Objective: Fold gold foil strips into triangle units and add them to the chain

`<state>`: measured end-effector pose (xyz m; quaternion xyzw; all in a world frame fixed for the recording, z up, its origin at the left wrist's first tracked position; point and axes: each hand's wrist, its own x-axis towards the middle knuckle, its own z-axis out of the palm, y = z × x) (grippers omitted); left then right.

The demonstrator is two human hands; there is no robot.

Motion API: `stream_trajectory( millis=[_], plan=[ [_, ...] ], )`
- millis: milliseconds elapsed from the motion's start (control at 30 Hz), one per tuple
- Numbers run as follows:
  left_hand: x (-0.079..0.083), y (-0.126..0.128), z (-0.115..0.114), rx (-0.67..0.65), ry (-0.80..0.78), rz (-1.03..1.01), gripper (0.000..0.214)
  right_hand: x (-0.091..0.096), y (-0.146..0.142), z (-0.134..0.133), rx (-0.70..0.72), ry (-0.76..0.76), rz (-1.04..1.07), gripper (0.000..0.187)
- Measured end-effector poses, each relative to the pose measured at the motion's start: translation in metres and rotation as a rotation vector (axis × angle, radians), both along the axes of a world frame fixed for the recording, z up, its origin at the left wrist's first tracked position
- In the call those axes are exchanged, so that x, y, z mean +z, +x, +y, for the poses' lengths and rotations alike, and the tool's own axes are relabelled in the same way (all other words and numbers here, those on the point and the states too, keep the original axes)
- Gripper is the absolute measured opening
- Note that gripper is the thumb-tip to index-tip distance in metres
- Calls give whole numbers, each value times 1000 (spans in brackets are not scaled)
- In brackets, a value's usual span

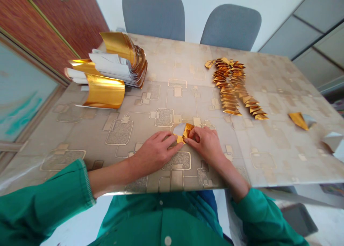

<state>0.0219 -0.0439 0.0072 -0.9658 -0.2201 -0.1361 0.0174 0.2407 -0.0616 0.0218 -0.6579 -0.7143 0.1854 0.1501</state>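
A small piece of gold foil paper (180,138), partly folded and showing its white back, lies on the table in front of me. My left hand (158,149) pinches its left edge between thumb and fingers. On its right side, my right hand (205,142) grips the paper with thumb and curled fingers. Both hands rest low over the tabletop, their fingertips close together. Part of the paper is hidden under the fingers.
Stacks of curled gold-and-white paper (115,67) stand at the back left, with a loose gold sheet (104,92) before them. Rows of folded gold pieces (228,85) lie back right. A half-folded piece (299,120) sits far right. Two grey chairs (153,13) stand behind the patterned table (150,120).
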Motion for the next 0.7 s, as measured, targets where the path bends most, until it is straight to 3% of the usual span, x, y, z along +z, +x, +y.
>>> stream_trajectory(
  millis=[200,533,700],
  plan=[
    [-2,0,0,16,7,3,29,-8,7,-6,-26,49,168,2],
    [2,3,0,32,8,25,29,-12,-5,-8,-111,160,140,3],
    [3,0,6,17,0,8,24,-14,8,-10,-53,221,237,3]
  ],
)
